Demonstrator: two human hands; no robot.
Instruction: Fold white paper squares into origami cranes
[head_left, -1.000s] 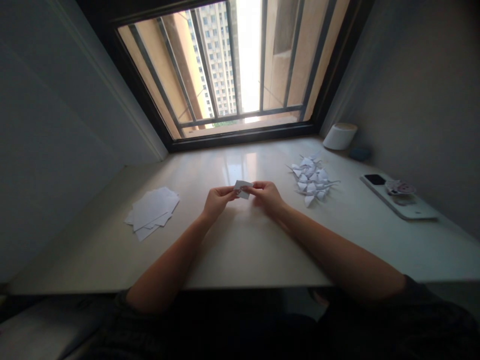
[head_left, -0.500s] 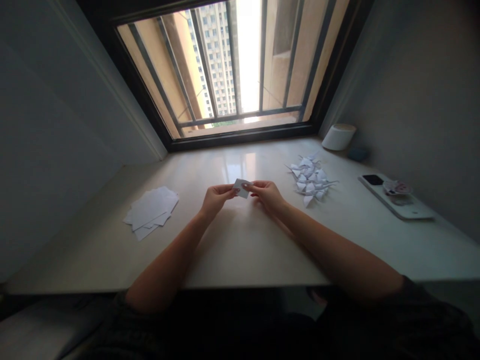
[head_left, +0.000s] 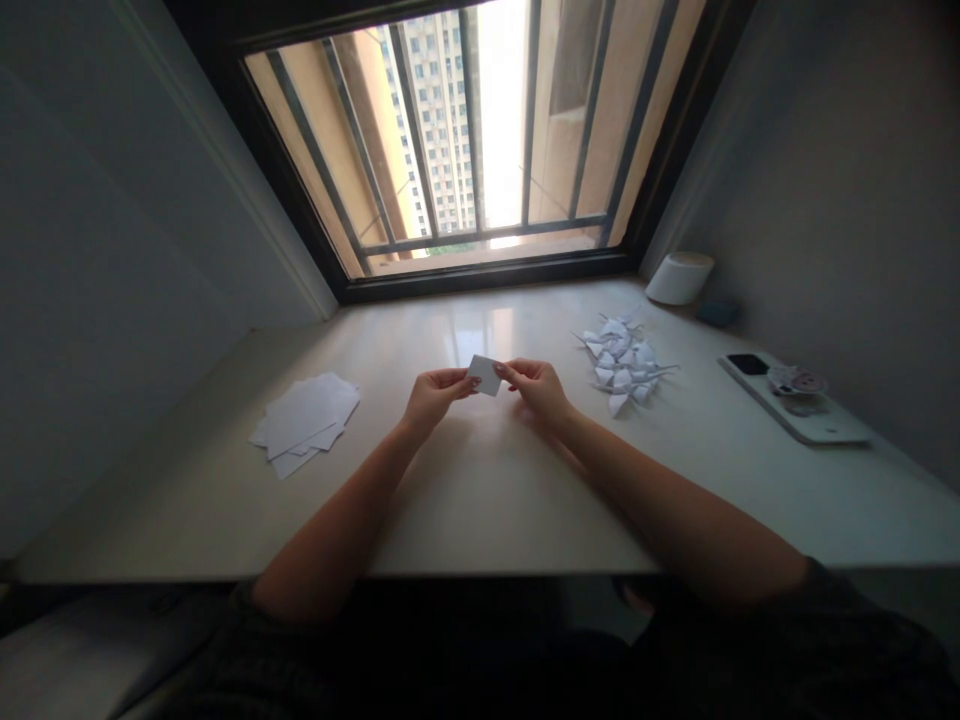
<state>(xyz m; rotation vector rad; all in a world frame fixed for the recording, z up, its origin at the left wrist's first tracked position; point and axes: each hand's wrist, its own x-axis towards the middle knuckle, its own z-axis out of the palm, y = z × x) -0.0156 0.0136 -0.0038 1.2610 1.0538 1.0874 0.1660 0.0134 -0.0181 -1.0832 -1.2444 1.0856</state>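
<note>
A small folded white paper (head_left: 485, 375) is held just above the pale table (head_left: 480, 500) in the middle. My left hand (head_left: 433, 397) pinches its left edge, fingers closed. My right hand (head_left: 537, 387) pinches its right edge, fingers closed too. Both forearms reach in from the near table edge.
A loose stack of white paper sheets (head_left: 305, 423) lies at the left. A heap of several folded white paper figures (head_left: 622, 361) lies at the right. Farther right lie a white tablet-like slab with a phone (head_left: 791, 402) and a white roll (head_left: 679, 276). A barred window (head_left: 480, 140) is behind.
The small paper has turned slightly between my fingers and shows a flatter face. Both hands stay in nearly the same place.
</note>
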